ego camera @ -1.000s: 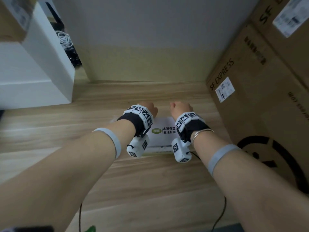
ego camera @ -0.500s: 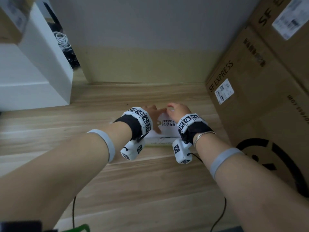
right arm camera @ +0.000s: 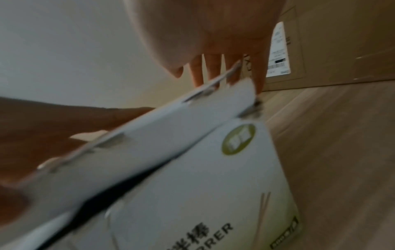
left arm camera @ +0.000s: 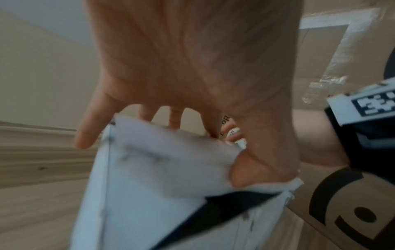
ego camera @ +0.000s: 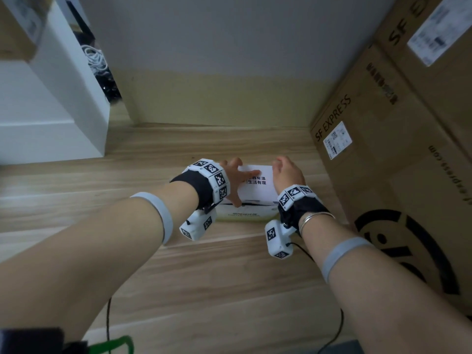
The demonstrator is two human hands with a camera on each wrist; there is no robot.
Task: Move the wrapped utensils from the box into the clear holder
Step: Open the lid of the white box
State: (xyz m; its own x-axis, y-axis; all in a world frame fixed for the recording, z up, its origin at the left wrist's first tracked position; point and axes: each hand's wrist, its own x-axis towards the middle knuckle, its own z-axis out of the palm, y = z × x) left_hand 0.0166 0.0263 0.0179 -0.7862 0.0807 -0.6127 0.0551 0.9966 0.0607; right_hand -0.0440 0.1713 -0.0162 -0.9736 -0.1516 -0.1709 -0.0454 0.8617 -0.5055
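Utensil box (ego camera: 255, 192), white with green print, sits on the wooden floor (ego camera: 217, 277) between your two hands, just beside the big brown carton (ego camera: 398, 175) on your right. A second ago both of your hands were fisted at its far corners with the lid flat; half a second ago your fingers had spread onto the top; now the lid flap (left arm camera: 171, 152) is lifted and a dark gap shows under it along the near edge.

Your left hand (ego camera: 233, 181) lies over the lid's left part, fingers spread and fairly straight on top, the thumb (left arm camera: 241, 170) tucked under the flap's near edge, so that grip pinches the lid. Your right hand (ego camera: 287, 172) is at the lid's right end with fingers reaching down past the far edge; the wrist view is blurred, and you cannot tell whether that grip actually holds the flap or only touches it.

Count: one white box, one lifted lid, two hands on it, two brown cartons stacked on the right, one white cabinet (ego camera: 51, 116) on the left. What lies inside the box is hidden in the dark gap.
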